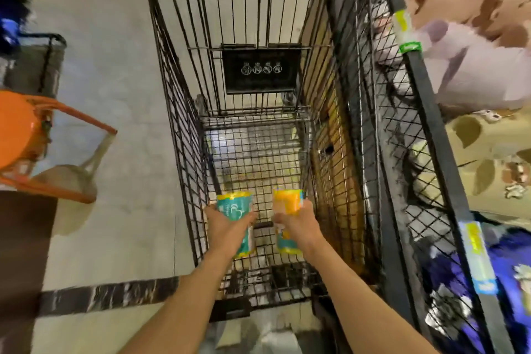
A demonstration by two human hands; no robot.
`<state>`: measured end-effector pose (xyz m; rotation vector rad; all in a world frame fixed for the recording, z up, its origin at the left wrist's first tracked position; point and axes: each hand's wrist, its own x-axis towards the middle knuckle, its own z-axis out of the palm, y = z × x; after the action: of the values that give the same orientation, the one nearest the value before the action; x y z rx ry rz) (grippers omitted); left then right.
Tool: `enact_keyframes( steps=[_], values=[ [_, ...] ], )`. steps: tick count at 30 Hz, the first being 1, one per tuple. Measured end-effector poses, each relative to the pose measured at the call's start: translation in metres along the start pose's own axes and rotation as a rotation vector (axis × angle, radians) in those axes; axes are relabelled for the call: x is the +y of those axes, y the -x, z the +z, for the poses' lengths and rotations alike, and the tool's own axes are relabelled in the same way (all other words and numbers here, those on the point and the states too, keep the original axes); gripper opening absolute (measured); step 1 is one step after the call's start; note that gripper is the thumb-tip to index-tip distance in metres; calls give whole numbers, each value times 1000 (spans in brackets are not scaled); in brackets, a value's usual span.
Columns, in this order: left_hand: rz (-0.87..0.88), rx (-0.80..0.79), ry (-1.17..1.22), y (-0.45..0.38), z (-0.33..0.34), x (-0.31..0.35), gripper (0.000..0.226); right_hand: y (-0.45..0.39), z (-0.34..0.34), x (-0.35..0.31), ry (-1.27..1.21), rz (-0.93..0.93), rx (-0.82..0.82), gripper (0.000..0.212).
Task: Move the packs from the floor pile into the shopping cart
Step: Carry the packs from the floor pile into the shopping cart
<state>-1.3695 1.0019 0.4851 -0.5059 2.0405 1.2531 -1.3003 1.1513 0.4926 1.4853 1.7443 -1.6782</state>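
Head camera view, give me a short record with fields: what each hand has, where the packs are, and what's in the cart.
left hand: left hand grips a teal soft plastic pack
right hand: right hand grips an orange-yellow soft plastic pack
pack position: both held side by side, apart, over the basket
cart: black wire shopping cart, no loose packs visible on its mesh floor
floor pile: not in view
beside cart: orange metal stool to the left
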Motion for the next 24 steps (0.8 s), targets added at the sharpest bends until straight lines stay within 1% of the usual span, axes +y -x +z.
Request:
enact_keyframes(
  steps=[1, 4, 7, 8, 10, 13, 14, 16, 17, 21, 24],
  values=[
    [-13, 18, -14, -8, 6, -6, 75, -13, 3, 8, 7, 22, -1, 75],
    [-26, 67, -119, -27, 21, -24, 77, -41, 14, 28, 55, 85, -29, 78],
    [-77, 76, -217, -44, 32, -46, 73, -60, 28, 47, 156, 129, -40, 100],
    [-99, 83, -238, -48, 34, -52, 77, -65, 31, 52, 192, 128, -41, 103],
    [-140, 85, -302, -55, 37, -62, 87, -72, 39, 60, 259, 135, -55, 100],
    [-145, 66, -415, -61, 40, -74, 89, -83, 48, 73, 328, 150, -56, 105],
    [-148, 65, -427, -63, 42, -77, 90, -87, 51, 78, 331, 149, -63, 99],
    [-172, 83, -423, -70, 44, -84, 89, -93, 55, 87, 332, 146, -63, 73],
    [-174, 93, -429, -73, 46, -86, 89, -96, 57, 91, 337, 142, -63, 65],
    [-168, 124, -448, -82, 49, -90, 88, -103, 68, 99, 377, 92, -62, 60],
    [-173, 92, -425, -80, 45, -91, 90, -98, 69, 99, 353, 102, -101, 59]
  ],
)
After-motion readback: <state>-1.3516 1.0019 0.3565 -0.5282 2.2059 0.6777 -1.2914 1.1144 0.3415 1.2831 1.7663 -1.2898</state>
